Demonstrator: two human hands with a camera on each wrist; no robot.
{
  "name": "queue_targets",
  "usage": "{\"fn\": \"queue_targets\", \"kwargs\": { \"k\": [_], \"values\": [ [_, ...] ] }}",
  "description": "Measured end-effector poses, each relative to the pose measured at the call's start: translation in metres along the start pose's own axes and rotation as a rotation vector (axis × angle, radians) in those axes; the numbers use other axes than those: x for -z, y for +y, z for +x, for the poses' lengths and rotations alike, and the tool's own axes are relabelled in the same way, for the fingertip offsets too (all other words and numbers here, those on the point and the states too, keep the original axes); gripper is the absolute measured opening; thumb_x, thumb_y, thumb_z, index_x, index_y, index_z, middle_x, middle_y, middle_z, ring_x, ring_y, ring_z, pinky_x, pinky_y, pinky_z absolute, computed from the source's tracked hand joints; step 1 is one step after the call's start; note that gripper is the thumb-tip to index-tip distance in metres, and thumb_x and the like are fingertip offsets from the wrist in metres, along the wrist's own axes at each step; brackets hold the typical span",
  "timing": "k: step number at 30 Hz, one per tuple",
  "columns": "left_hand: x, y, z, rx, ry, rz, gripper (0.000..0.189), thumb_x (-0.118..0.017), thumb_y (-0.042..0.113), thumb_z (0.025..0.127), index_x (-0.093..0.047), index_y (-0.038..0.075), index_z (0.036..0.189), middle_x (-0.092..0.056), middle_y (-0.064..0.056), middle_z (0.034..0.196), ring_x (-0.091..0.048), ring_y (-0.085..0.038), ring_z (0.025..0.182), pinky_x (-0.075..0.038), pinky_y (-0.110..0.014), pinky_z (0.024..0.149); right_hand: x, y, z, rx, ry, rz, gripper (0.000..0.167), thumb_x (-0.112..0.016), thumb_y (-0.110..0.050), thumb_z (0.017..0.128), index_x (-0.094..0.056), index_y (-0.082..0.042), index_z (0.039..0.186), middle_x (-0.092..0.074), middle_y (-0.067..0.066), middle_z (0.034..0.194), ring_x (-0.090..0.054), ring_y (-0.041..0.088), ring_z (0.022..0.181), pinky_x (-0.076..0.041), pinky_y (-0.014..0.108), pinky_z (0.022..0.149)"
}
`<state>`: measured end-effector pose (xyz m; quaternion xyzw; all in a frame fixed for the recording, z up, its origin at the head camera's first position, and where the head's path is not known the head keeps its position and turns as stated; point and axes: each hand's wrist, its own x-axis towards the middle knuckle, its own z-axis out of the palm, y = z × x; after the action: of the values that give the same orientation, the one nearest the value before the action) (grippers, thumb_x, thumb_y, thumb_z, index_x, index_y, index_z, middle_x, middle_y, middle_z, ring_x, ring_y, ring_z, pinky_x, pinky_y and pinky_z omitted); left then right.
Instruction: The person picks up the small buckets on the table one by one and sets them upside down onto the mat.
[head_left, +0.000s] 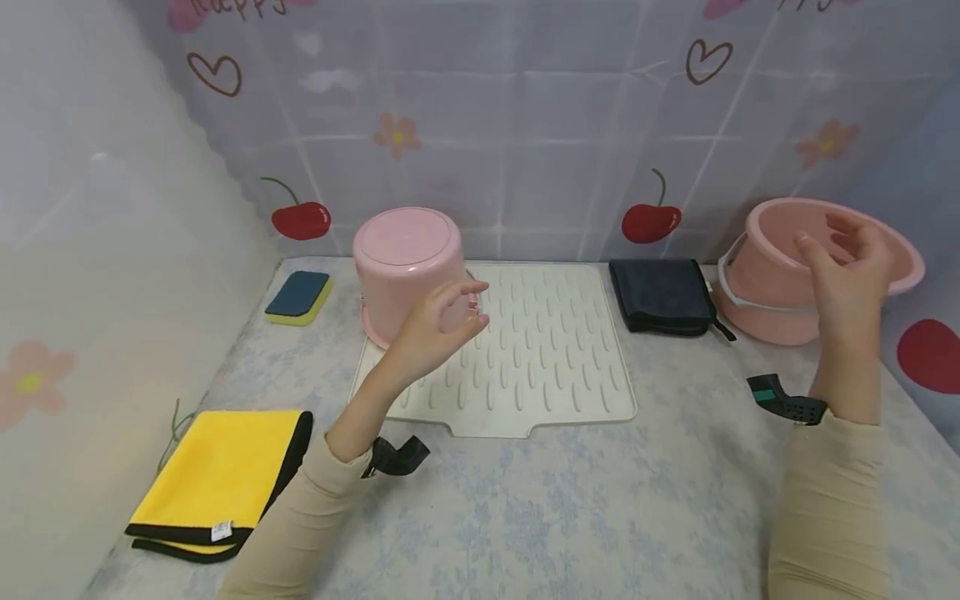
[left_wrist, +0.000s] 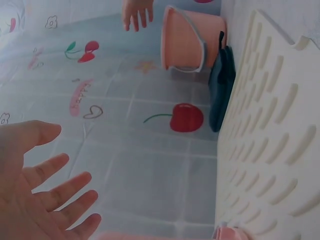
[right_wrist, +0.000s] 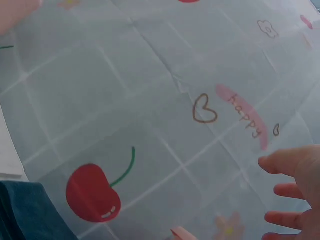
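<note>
A pink bucket (head_left: 408, 267) stands upside down on the left part of a white ribbed drying mat (head_left: 540, 350). My left hand (head_left: 438, 329), fingers spread and holding nothing, overlaps its right side in the head view; the left wrist view shows the same loose spread of the hand (left_wrist: 45, 185). At the right, a second pink bucket (head_left: 772, 287) sits upright with its pale handle (head_left: 772, 306) hanging down outside. Over its rim in the head view is my right hand (head_left: 855, 267), fingers apart and nothing in them, as the right hand (right_wrist: 295, 192) also appears in the right wrist view.
A dark zipped pouch (head_left: 663, 296) lies between the mat and the upright bucket. To the left are a blue-and-yellow sponge (head_left: 298, 298) and a folded yellow cloth (head_left: 217, 475) with black edging. A patterned wall (head_left: 510, 150) closes off the back of the table (head_left: 540, 508).
</note>
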<state>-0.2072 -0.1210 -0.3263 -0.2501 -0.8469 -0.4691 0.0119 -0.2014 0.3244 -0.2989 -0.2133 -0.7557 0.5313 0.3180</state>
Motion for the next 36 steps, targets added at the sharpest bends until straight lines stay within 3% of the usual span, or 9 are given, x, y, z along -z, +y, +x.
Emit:
{"fn": "queue_targets", "kwargs": {
  "k": [6, 14, 20, 27, 33, 36],
  "values": [
    [-0.001, 0.001, -0.003, -0.005, -0.025, 0.03, 0.045, -0.061, 0.032, 0.092, -0.052, 0.021, 0.135, -0.053, 0.002, 0.138, -0.047, -0.017, 0.13, -0.035, -0.046, 0.111, 0.012, 0.024, 0.016, -0.035, 0.225, 0.0, 0.039, -0.066, -0.027, 0.088, -0.055, -0.025, 0.126, -0.042, -0.022, 0.114, -0.035, -0.006, 0.11, -0.03, 0.018, 0.101],
    [-0.004, 0.002, -0.002, -0.001, -0.048, 0.053, 0.044, -0.06, 0.032, 0.093, -0.052, 0.019, 0.134, -0.053, 0.002, 0.138, -0.05, -0.018, 0.126, -0.037, -0.046, 0.11, 0.022, 0.042, 0.026, -0.091, 0.342, -0.116, 0.052, -0.067, -0.033, 0.087, -0.042, -0.024, 0.133, -0.035, -0.017, 0.131, -0.028, -0.006, 0.122, -0.021, 0.012, 0.108],
    [-0.005, 0.0, -0.001, 0.002, -0.055, 0.08, 0.044, -0.06, 0.031, 0.093, -0.052, 0.019, 0.135, -0.053, 0.001, 0.138, -0.051, -0.019, 0.125, -0.038, -0.045, 0.109, 0.024, 0.054, 0.033, -0.119, 0.316, -0.11, 0.06, -0.067, -0.029, 0.087, -0.038, -0.021, 0.139, -0.034, -0.007, 0.144, -0.029, -0.002, 0.129, -0.022, 0.015, 0.113],
    [-0.006, -0.002, -0.002, 0.004, -0.063, 0.09, 0.044, -0.06, 0.033, 0.093, -0.052, 0.021, 0.134, -0.053, 0.002, 0.138, -0.051, -0.018, 0.125, -0.038, -0.044, 0.11, 0.021, 0.065, 0.035, -0.132, 0.229, -0.003, 0.069, -0.072, -0.023, 0.083, -0.034, -0.022, 0.142, -0.033, -0.008, 0.145, -0.026, -0.002, 0.131, -0.016, 0.009, 0.11],
    [-0.006, -0.003, -0.001, 0.009, -0.08, 0.094, 0.047, -0.059, 0.036, 0.093, -0.05, 0.019, 0.136, -0.051, 0.003, 0.14, -0.049, -0.018, 0.127, -0.036, -0.046, 0.111, 0.017, 0.071, 0.036, -0.008, 0.198, 0.015, 0.079, -0.08, -0.028, 0.076, -0.034, -0.022, 0.14, -0.031, -0.008, 0.146, -0.026, 0.0, 0.133, -0.018, 0.013, 0.112],
    [-0.006, -0.003, -0.001, 0.015, -0.083, 0.09, 0.047, -0.059, 0.036, 0.093, -0.05, 0.02, 0.136, -0.051, 0.002, 0.141, -0.049, -0.019, 0.128, -0.036, -0.047, 0.111, 0.017, 0.072, 0.037, 0.052, 0.165, 0.001, 0.085, -0.083, -0.021, 0.071, -0.033, -0.021, 0.141, -0.027, -0.007, 0.147, -0.026, 0.002, 0.135, -0.019, 0.016, 0.113]
  ]
}}
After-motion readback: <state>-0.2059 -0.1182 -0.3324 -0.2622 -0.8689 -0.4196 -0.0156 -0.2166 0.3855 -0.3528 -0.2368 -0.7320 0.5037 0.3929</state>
